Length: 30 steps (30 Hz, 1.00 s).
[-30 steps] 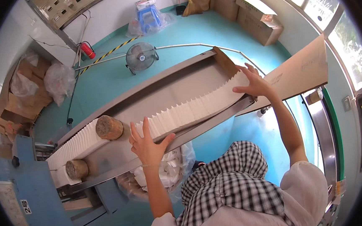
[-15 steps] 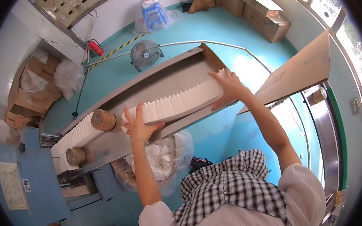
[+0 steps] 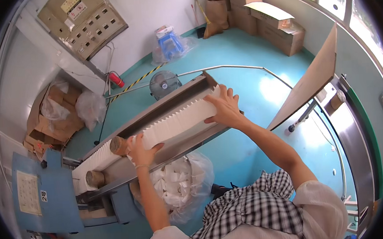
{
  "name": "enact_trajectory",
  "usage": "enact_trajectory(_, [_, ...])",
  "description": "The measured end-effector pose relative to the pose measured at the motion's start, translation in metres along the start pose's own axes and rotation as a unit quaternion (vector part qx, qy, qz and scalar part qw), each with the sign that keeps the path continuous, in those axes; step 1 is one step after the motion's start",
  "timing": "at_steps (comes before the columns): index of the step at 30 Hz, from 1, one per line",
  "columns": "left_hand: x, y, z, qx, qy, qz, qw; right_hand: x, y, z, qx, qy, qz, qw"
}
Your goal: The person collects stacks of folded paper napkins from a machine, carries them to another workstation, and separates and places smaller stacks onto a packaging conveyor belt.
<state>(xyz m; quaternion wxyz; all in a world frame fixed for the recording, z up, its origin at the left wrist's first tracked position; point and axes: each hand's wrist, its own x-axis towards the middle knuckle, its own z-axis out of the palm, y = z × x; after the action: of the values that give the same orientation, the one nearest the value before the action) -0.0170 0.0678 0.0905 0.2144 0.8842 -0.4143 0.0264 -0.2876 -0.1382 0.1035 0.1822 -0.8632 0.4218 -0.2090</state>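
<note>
A long row of white folded paper [image 3: 178, 122] lies lengthwise in a metal trough [image 3: 176, 150], its upper edge zigzagged. My left hand [image 3: 141, 153] holds the row's left end, its thumb along the near side. At the far right end my right hand [image 3: 224, 108] grips the row, its fingers over the end and far side. Close to my left fingers stands a brown round block [image 3: 118, 146]; a second brown block [image 3: 95, 178] sits nearer, at the trough's lower left. Beyond them another row of white folded paper [image 3: 96, 161] runs toward the blue machine.
A blue machine [image 3: 64, 204] adjoins the trough's left end. Below the trough is a clear plastic bag [image 3: 178, 182] of white paper scraps. A fan [image 3: 164, 84] stands behind, a tilted brown board [image 3: 308, 78] to the right, and a green-edged bench [image 3: 371, 147] farther right.
Both hands have moved the paper row leftward along the trough, bringing its left end up by the brown block. My view has also shifted.
</note>
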Motion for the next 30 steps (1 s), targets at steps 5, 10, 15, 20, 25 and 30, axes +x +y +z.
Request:
enact_trajectory(5, [-0.010,0.066,-0.054,0.054,0.167,0.137,0.975,-0.037,0.009,-0.077,0.033,0.162,-0.014,0.986])
enact_trajectory(10, [-0.018,0.163,-0.089,0.044,0.279,0.266,0.922,-0.097,0.046,-0.157,0.051,0.291,0.012,0.955])
enact_trajectory(15, [-0.054,0.322,-0.078,-0.044,0.285,0.379,0.879,-0.195,0.115,-0.234,-0.046,0.484,0.082,0.870])
enact_trajectory(20, [-0.077,0.441,-0.030,-0.177,0.242,0.506,0.809,-0.285,0.164,-0.261,-0.205,0.565,0.196,0.775])
enact_trajectory(25, [-0.117,0.554,0.062,-0.309,0.145,0.632,0.696,-0.366,0.199,-0.248,-0.285,0.584,0.335,0.682])
enact_trajectory(30, [-0.201,0.629,0.165,-0.316,0.001,0.657,0.684,-0.449,0.262,-0.223,-0.312,0.520,0.491,0.626])
